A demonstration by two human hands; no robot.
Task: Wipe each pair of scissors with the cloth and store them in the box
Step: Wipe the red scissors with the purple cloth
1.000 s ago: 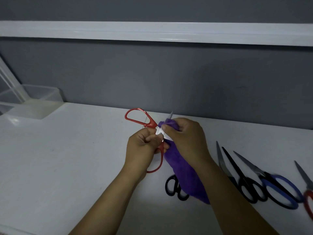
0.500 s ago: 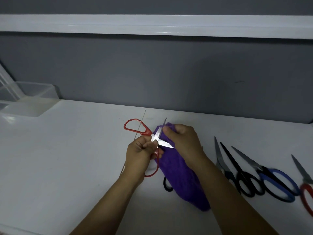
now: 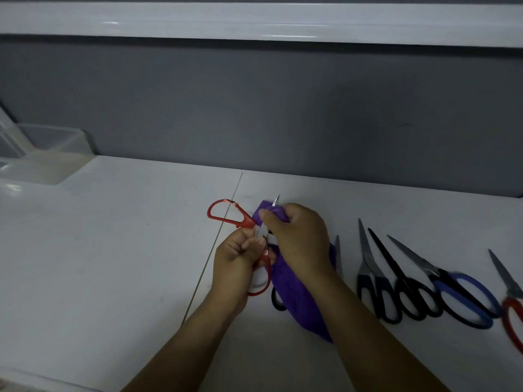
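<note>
The red-handled scissors (image 3: 244,220) were held above the bench (image 3: 113,250), a little right of its middle, with the handles spread wide. One loop pointed far and left, the other hung down toward the near side. The left hand (image 3: 237,258) gripped them at the pivot, fingers curled tight around the base of the lower handle. One blade pointed up and away, its tip showing just above the purple cloth (image 3: 291,295). The right hand (image 3: 300,236) pinched a fold of that cloth around this blade, thumb and fingers closed on it. The rest of the cloth trailed down under the right wrist toward the near side.

Beneath the hanging cloth lay a black-handled pair (image 3: 276,302), mostly hidden, with only a handle loop and a blade showing. To the right, more scissors lay in a row on the bench with their tips pointing away. They were two black-handled pairs (image 3: 377,292) (image 3: 417,295), then a blue-handled pair (image 3: 443,288), then another red-handled pair (image 3: 510,302) cut off by the frame edge. The clear plastic box (image 3: 56,145) stood at the far left, against the grey wall and well apart from the hands.
</note>
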